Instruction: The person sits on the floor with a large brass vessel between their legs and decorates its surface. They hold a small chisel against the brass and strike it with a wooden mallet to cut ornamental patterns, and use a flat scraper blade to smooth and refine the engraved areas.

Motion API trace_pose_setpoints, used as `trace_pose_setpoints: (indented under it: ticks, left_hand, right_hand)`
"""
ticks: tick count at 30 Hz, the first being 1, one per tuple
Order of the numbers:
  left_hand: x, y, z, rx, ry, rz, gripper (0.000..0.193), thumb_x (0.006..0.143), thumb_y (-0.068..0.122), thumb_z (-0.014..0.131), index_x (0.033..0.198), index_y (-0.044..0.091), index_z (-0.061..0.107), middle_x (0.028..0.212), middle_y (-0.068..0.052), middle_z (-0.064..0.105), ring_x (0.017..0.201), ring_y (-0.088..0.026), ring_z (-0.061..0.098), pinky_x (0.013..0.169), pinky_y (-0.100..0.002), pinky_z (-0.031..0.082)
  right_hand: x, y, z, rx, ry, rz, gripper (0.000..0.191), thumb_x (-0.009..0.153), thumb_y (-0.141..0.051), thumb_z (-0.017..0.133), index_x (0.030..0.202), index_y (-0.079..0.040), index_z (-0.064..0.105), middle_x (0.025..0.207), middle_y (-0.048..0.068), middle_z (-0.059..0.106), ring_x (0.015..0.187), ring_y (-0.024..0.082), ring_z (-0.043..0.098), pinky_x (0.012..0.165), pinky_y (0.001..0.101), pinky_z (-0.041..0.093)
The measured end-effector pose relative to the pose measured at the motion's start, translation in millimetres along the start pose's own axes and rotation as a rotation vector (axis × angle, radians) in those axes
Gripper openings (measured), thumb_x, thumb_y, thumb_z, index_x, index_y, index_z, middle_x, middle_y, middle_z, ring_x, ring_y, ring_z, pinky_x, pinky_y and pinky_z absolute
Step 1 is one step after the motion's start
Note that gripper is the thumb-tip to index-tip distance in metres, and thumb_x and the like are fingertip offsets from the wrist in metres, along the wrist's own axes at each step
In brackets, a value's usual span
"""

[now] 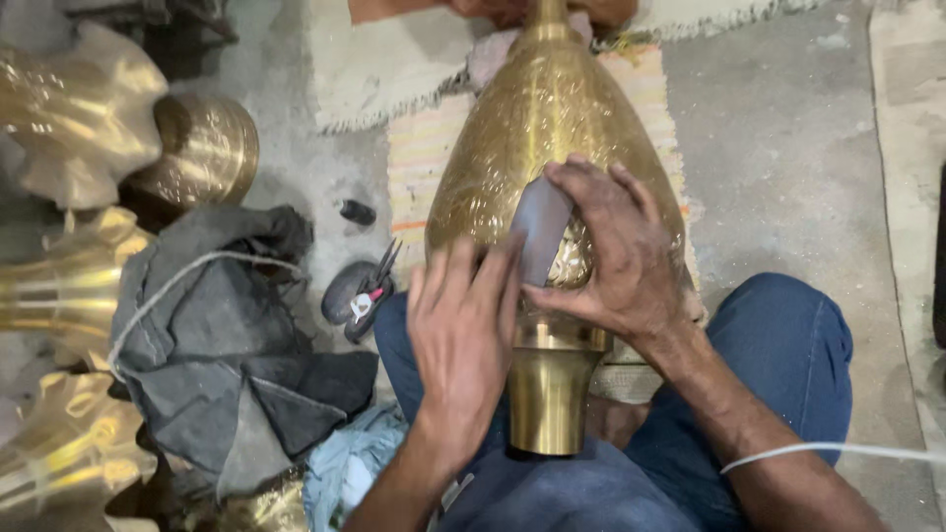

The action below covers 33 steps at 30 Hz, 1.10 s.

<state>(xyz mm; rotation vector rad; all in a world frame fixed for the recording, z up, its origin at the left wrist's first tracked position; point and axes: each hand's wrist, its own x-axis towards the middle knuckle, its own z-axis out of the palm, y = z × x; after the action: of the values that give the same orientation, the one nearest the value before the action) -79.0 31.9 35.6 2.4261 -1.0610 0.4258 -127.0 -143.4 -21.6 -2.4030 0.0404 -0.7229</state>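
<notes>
A large brass vase (pixel 537 128) lies tilted across the person's lap, its plain round base (pixel 548 394) nearest the body and its narrow neck pointing away over a striped mat (pixel 419 158) on the concrete floor (pixel 778 148). The vase body is covered in fine engraved patterns. Left of the vase lies a heap of dark grey cloth (pixel 227 335) with a pale cord looped over it, and beyond that cloth stand several more brass pieces (pixel 84 108) with scalloped edges. Between the cloth and the vase rest a dark smooth stone (pixel 343 294) and a pair of pliers (pixel 372 286).

The right hand (pixel 611 251) lies on the lower body of the vase, fingers curled and pinching a small grey sheet (pixel 540 227), likely sandpaper, against the metal. The left hand (pixel 463 330) rests flat beside it, fingers stretched out and together, fingertips touching the lower edge of the sheet and the vase; it grips nothing.
</notes>
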Motion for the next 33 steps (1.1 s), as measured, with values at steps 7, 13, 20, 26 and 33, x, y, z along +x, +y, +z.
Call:
trace_pose_setpoints:
  ticks: [7,13,20,26,33]
  left_hand:
    - [-5,-3,6,0.052,-0.019,0.006,0.029,0.096,0.014,0.073,0.125,0.012,0.071,0.1,-0.01,0.063,0.092,-0.025,0.059,0.08,-0.042,0.04]
    - [-2,-2,1,0.014,0.008,-0.013,0.03,0.094,0.016,0.072,0.124,0.012,0.072,0.102,-0.009,0.064,0.092,-0.024,0.06,0.08,-0.042,0.04]
    - [6,1,-3,0.016,0.003,-0.006,0.029,0.095,0.014,0.072,0.123,0.011,0.071,0.101,-0.011,0.062,0.093,-0.027,0.059,0.082,-0.043,0.041]
    - [1,-2,-2,0.022,-0.007,-0.045,0.027,0.094,0.015,0.072,0.121,0.012,0.072,0.1,-0.01,0.063,0.092,-0.028,0.059,0.08,-0.044,0.04]
    - [-1,-6,5,0.003,0.032,-0.028,0.024,0.093,0.015,0.072,0.118,0.013,0.071,0.108,-0.01,0.065,0.098,-0.029,0.061,0.085,-0.044,0.043]
  right_hand:
    - [-1,2,0,0.006,-0.002,0.031,0.108,0.065,-0.052,0.093,0.151,-0.008,0.044,0.152,0.013,0.056,0.148,0.031,0.048,0.126,0.0527,0.029]
    - [-2,2,2,0.0,0.033,0.019,0.113,0.065,-0.057,0.094,0.152,-0.007,0.04,0.15,0.012,0.056,0.146,0.03,0.047,0.126,0.0547,0.027]
    - [-1,-2,-1,-0.01,-0.001,0.007,0.109,0.064,-0.051,0.092,0.15,-0.008,0.042,0.15,0.014,0.056,0.146,0.031,0.049,0.124,0.0534,0.03]
    - [2,-3,-2,-0.002,-0.003,0.022,0.108,0.065,-0.05,0.094,0.149,-0.007,0.043,0.149,0.015,0.056,0.144,0.031,0.05,0.123,0.0533,0.031]
    - [1,-1,0,0.003,0.04,-0.006,0.108,0.067,-0.053,0.093,0.15,-0.007,0.042,0.149,0.014,0.057,0.145,0.031,0.05,0.124,0.0532,0.032]
